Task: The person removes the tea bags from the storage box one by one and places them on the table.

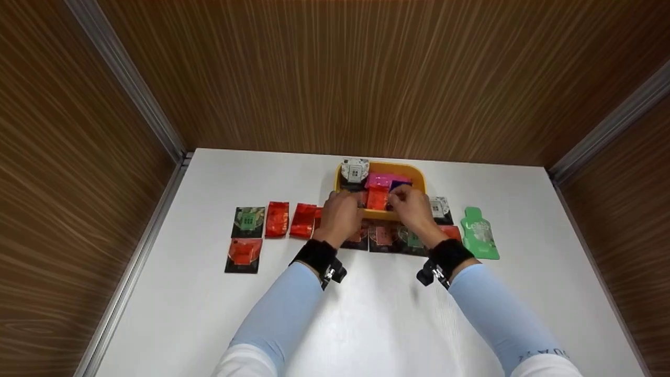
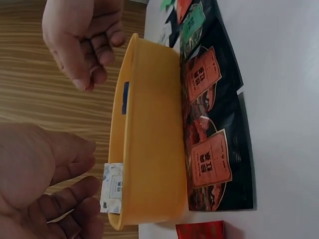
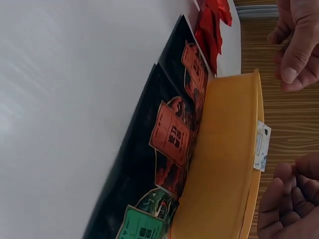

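Observation:
A yellow plastic basket [image 1: 419, 173] holds several sachets: a white-and-black one [image 1: 355, 174], a pink one [image 1: 384, 180], a red one [image 1: 377, 198] and a dark blue one [image 1: 400, 185]. My left hand [image 1: 340, 215] hovers at the basket's near left rim, fingers loosely bent. At the near right rim is my right hand [image 1: 412, 209], its fingertips close to the red and blue sachets. Both wrist views show the hands above the rim with nothing visible in them. In the left wrist view, the left fingers [image 2: 75, 162] are beside the white sachet [image 2: 112, 188].
Black tea sachets [image 2: 209, 159] lie along the basket's near side. Left of it are red packets [image 1: 277, 219], a green-labelled sachet [image 1: 248, 222] and a red-labelled one [image 1: 243, 255]. A white-and-black sachet [image 1: 440, 209] and a green bottle-shaped pouch [image 1: 480, 235] lie right. Wood-grain panels surround the white table.

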The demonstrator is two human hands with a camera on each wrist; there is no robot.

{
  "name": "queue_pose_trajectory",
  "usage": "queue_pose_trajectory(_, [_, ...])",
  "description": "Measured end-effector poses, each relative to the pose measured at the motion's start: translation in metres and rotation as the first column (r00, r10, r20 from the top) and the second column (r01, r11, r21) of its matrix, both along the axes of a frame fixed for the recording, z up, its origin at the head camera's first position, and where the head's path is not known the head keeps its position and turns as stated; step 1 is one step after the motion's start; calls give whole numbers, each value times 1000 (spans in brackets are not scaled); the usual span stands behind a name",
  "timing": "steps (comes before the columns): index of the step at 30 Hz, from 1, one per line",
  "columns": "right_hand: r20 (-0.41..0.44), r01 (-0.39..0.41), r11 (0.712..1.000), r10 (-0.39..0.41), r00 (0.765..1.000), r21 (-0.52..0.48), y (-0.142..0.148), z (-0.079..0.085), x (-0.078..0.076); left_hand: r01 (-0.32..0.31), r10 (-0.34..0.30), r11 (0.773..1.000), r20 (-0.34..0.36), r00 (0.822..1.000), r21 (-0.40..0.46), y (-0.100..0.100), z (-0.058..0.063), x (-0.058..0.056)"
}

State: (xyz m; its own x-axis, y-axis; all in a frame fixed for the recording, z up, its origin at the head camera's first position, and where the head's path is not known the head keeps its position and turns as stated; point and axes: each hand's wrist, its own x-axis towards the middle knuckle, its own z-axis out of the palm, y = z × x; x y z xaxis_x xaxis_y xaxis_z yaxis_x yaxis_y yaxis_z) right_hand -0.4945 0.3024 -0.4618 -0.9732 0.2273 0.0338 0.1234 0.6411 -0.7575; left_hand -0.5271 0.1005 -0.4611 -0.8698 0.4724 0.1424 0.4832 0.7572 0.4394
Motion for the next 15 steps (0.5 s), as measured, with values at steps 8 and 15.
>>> queue_pose_trajectory(8, [87, 64, 972, -85, 993, 225, -9, -20, -48, 36, -42, 995, -63, 997, -94, 30, -13, -5])
queue_pose_trajectory(15, [237, 84, 916, -189, 953, 391, -25, -22, -56, 32, -38, 996, -67, 997, -85, 38, -21, -7])
